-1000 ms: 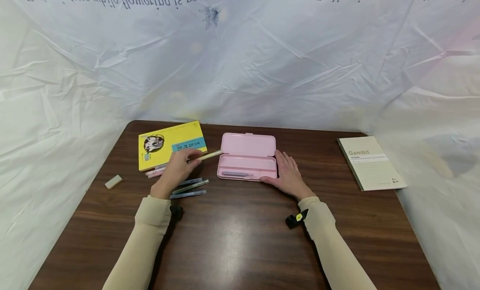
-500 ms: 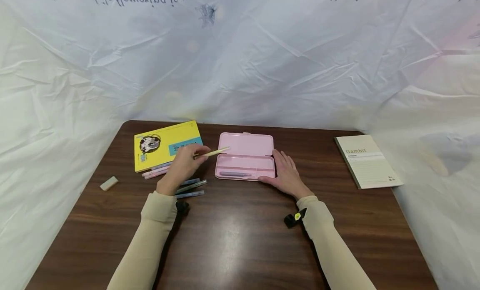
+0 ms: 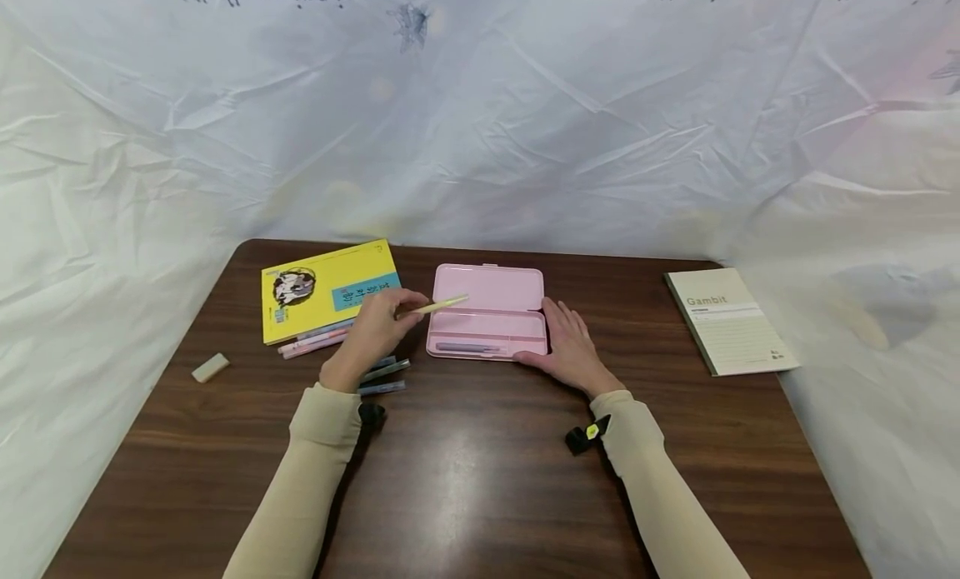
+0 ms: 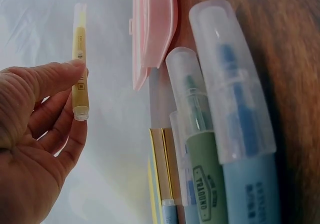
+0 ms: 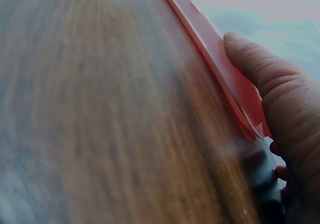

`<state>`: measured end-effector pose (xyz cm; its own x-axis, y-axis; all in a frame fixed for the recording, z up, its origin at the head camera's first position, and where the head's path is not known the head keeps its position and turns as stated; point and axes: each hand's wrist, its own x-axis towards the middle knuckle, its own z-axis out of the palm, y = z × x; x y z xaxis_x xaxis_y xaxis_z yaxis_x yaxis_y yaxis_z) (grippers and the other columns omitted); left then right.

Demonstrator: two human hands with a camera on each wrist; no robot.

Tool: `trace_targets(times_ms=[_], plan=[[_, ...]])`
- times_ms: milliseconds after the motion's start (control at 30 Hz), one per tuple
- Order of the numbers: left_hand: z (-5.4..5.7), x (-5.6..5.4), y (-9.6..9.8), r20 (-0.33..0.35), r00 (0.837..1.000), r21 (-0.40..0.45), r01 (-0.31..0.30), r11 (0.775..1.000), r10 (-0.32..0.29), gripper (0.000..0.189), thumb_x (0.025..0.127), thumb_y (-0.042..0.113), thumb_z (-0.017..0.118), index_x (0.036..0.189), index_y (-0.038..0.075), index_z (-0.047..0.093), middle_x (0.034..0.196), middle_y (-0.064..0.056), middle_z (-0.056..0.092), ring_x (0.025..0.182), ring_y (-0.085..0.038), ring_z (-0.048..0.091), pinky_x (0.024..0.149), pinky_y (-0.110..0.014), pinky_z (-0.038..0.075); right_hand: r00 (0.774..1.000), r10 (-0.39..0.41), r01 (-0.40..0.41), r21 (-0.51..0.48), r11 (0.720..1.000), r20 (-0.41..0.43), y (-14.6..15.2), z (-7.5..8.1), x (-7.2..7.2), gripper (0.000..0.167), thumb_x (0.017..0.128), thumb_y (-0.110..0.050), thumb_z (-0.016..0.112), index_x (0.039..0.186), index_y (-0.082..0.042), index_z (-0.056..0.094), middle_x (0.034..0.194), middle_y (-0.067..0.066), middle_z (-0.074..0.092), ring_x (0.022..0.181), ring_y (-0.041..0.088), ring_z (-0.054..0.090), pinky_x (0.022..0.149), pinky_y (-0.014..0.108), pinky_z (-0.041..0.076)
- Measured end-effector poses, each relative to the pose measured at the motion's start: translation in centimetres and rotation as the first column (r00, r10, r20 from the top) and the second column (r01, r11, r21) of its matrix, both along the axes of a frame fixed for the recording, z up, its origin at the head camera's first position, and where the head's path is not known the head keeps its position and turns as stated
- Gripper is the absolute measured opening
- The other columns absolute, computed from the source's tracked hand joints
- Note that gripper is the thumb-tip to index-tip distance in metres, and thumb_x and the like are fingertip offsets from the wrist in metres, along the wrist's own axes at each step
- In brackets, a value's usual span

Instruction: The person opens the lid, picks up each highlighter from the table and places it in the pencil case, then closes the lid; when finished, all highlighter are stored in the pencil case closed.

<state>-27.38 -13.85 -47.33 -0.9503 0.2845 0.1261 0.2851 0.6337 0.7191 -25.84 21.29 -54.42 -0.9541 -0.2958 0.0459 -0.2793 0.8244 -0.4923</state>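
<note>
My left hand [image 3: 377, 327] pinches a yellow highlighter [image 4: 80, 83] with a clear cap between thumb and fingers. In the head view its capped end overlaps the left part of an open pink pencil case [image 3: 491, 321]. One slim greyish-purple pen [image 3: 467, 347] lies in the case's front compartment. My right hand [image 3: 567, 346] rests at the case's right end, thumb at the front edge, the other fingers extended along the side. Below my left hand lie a green highlighter [image 4: 205, 174] and blue highlighters [image 4: 250, 184], partly hidden by it in the head view.
A yellow book [image 3: 315, 312] lies at the back left, with pink and blue pens [image 3: 307, 346] along its front edge. A white eraser [image 3: 210, 367] is at the far left. A cream notebook [image 3: 731, 329] sits at the right. White sheeting [image 3: 480, 146] hangs behind the table.
My left hand has moved right with the yellow highlighter, bringing its tip from beside the pencil case to over it. My right hand stays at the case, and the whole view has shifted slightly.
</note>
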Motion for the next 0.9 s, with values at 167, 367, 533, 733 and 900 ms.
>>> trace_targets(times_ms=[167,367,533,733,900], plan=[[0.0,0.1,0.1,-0.001,1.000,-0.005,0.000,1.000,0.000,0.020,0.099,0.005,0.074,0.118,0.004,0.077,0.110,-0.011,0.075,0.092,-0.026,0.063,0.079,-0.042,0.057,1.000,0.000,0.000,-0.008,1.000,0.002,0.0,0.1,0.1,0.118,0.086,-0.067,0.074,0.168,-0.002,0.018,0.172,0.020,0.025,0.160,0.040,0.016,0.128,0.057,0.009],[0.1,0.1,0.3,-0.007,1.000,-0.030,-0.001,1.000,0.000,0.018,0.099,0.007,0.074,0.117,0.005,0.078,0.112,-0.012,0.075,0.093,-0.027,0.061,0.080,-0.042,0.055,1.000,0.000,0.000,-0.005,1.000,0.009,-0.1,0.1,0.1,0.118,0.087,-0.066,0.074,0.168,-0.002,0.018,0.173,0.019,0.024,0.161,0.039,0.016,0.128,0.057,0.009],[0.1,0.3,0.5,-0.021,1.000,-0.023,0.011,1.000,-0.012,0.017,0.098,0.004,0.075,0.115,0.004,0.078,0.114,-0.012,0.075,0.099,-0.028,0.066,0.086,-0.047,0.057,1.000,-0.005,0.005,-0.006,1.000,0.002,-0.1,0.1,0.1,0.117,0.087,-0.065,0.074,0.168,-0.002,0.018,0.172,0.020,0.025,0.161,0.039,0.016,0.129,0.056,0.009],[-0.1,0.5,1.0,0.010,0.999,-0.018,0.040,0.999,-0.040,0.024,0.097,0.002,0.076,0.120,0.006,0.078,0.121,-0.011,0.074,0.106,-0.028,0.067,0.093,-0.048,0.057,1.000,-0.007,0.007,-0.013,1.000,0.006,-0.1,0.2,0.1,0.117,0.087,-0.064,0.076,0.168,-0.002,0.019,0.172,0.020,0.026,0.160,0.039,0.017,0.129,0.056,0.009],[-0.3,0.5,1.3,0.002,0.998,-0.021,0.062,0.998,-0.062,0.024,0.097,0.003,0.076,0.121,0.005,0.078,0.122,-0.012,0.074,0.108,-0.028,0.067,0.095,-0.048,0.057,1.000,-0.004,0.004,-0.018,1.000,0.010,-0.1,0.1,0.1,0.117,0.087,-0.063,0.076,0.168,-0.002,0.018,0.172,0.020,0.025,0.160,0.039,0.016,0.128,0.057,0.009]])
